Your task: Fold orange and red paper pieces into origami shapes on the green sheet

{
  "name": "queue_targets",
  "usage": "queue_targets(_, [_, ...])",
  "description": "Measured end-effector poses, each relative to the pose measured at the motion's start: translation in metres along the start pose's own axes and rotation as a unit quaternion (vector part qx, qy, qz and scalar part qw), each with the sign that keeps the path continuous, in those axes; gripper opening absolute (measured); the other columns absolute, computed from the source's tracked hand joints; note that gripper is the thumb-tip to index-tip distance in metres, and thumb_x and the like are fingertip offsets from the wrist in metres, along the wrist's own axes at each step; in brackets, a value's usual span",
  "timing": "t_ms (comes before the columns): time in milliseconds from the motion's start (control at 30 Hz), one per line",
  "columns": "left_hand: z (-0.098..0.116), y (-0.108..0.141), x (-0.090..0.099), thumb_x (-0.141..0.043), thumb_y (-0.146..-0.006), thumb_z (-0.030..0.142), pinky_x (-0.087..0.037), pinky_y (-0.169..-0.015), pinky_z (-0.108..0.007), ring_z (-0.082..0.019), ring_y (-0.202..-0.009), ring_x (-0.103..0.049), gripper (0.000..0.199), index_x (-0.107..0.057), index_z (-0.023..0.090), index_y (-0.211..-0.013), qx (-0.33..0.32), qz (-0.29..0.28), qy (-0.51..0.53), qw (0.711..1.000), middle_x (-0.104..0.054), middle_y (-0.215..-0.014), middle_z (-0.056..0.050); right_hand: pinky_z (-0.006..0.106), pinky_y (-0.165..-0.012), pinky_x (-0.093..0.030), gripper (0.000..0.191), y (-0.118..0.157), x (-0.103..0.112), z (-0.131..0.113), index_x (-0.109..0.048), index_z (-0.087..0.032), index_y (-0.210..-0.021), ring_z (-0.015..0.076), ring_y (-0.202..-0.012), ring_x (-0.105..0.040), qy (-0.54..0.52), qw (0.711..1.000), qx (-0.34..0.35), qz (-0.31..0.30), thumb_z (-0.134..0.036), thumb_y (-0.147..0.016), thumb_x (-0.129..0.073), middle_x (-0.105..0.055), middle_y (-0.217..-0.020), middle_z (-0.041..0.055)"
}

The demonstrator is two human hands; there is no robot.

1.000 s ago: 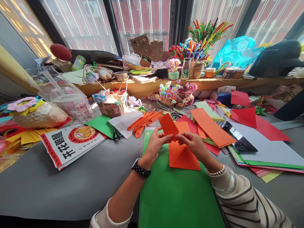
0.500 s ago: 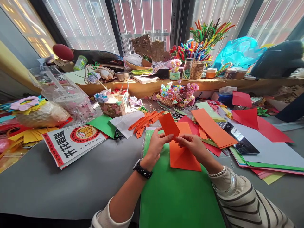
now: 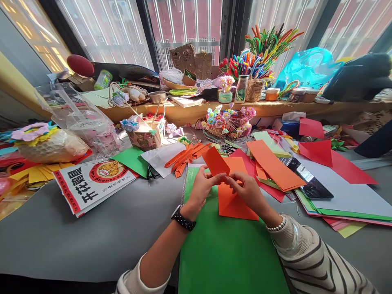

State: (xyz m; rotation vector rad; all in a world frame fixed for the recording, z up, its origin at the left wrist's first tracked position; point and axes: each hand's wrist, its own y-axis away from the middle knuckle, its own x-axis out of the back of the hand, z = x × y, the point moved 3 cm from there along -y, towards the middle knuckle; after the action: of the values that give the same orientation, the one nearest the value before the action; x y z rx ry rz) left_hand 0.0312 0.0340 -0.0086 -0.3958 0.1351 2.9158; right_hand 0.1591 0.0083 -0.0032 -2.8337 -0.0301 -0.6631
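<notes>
A small piece of orange paper [image 3: 216, 161] is held up in front of me. My left hand [image 3: 202, 188] is closed on it, with the thumb along its lower edge. My right hand [image 3: 248, 192] pinches at the paper's lower right corner, its fingertips meeting the left thumb. Beneath both hands a larger orange sheet [image 3: 237, 208] with crease lines lies on a green board [image 3: 226, 253]. Behind the held piece is a pile of folded orange paper strips [image 3: 188, 158].
Orange strips [image 3: 272, 163], a phone [image 3: 309, 179] and stacked coloured paper [image 3: 352, 196] lie at the right. A printed paper bag [image 3: 94, 183] lies at the left. Behind stand a flower basket [image 3: 147, 136], crocheted flowers [image 3: 225, 122] and a cluttered sill [image 3: 190, 114].
My right hand has shifted slightly left, bringing its fingertips up against the left thumb at the paper's corner. The left hand keeps its hold, and the larger sheet stays put.
</notes>
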Motion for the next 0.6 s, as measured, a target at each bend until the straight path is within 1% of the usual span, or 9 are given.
queue_targets(100, [0.0021, 0.0003, -0.0009, -0.071, -0.055, 0.026, -0.045, -0.061, -0.025, -0.013, -0.062, -0.059, 0.041, -0.049, 0.014, -0.087, -0.006, -0.019, -0.005, 1.0, -0.064, -0.07, -0.002, 0.023, -0.048, -0.042, 0.026, -0.0004, 0.0004, -0.0007, -0.054, -0.017, -0.067, 0.0105, -0.05, -0.05, -0.007, 1.0, 0.006, -0.023, -0.04, -0.077, -0.046, -0.055, -0.065, 0.0017])
queue_targets(200, [0.0037, 0.0005, -0.0002, -0.069, -0.058, 0.027, -0.045, -0.064, -0.027, -0.014, -0.062, -0.06, 0.034, -0.051, 0.013, -0.083, 0.007, -0.025, -0.006, 1.0, -0.064, -0.068, -0.003, 0.023, -0.05, -0.044, 0.026, -0.0012, 0.0003, 0.0016, -0.056, -0.017, -0.07, 0.0106, -0.054, -0.051, -0.074, 0.996, -0.01, -0.054, -0.039, -0.078, -0.044, -0.055, -0.066, 0.0014])
queue_targets(300, [0.0057, 0.0007, 0.0, -0.069, -0.058, 0.027, -0.045, -0.063, -0.027, -0.014, -0.06, -0.06, 0.032, -0.052, 0.013, -0.081, 0.012, -0.026, -0.009, 1.0, -0.063, -0.065, -0.002, 0.022, -0.053, -0.045, 0.026, -0.0017, 0.0002, 0.003, -0.057, -0.017, -0.073, 0.0105, -0.058, -0.051, -0.123, 0.99, -0.022, -0.072, -0.039, -0.077, -0.045, -0.056, -0.068, 0.0013])
queue_targets(467, [0.0039, 0.0003, 0.0017, -0.071, -0.054, 0.026, -0.045, -0.058, -0.024, -0.012, -0.056, -0.059, 0.038, -0.051, 0.014, -0.083, 0.031, 0.005, -0.017, 0.999, -0.062, -0.066, -0.001, 0.022, -0.054, -0.044, 0.025, -0.0012, 0.0003, 0.0019, -0.059, -0.016, -0.07, 0.0093, -0.055, -0.05, -0.14, 0.986, -0.037, -0.085, -0.038, -0.075, -0.049, -0.056, -0.064, 0.0004])
queue_targets(600, [0.0021, -0.0003, 0.0028, -0.072, -0.055, 0.026, -0.045, -0.055, -0.022, -0.01, -0.054, -0.057, 0.038, -0.05, 0.014, -0.084, 0.031, 0.006, -0.016, 0.999, -0.062, -0.064, -0.001, 0.022, -0.053, -0.043, 0.026, -0.0013, 0.0005, 0.0017, -0.059, -0.016, -0.069, 0.0094, -0.055, -0.05, -0.132, 0.987, -0.042, -0.084, -0.039, -0.075, -0.049, -0.056, -0.062, 0.0004])
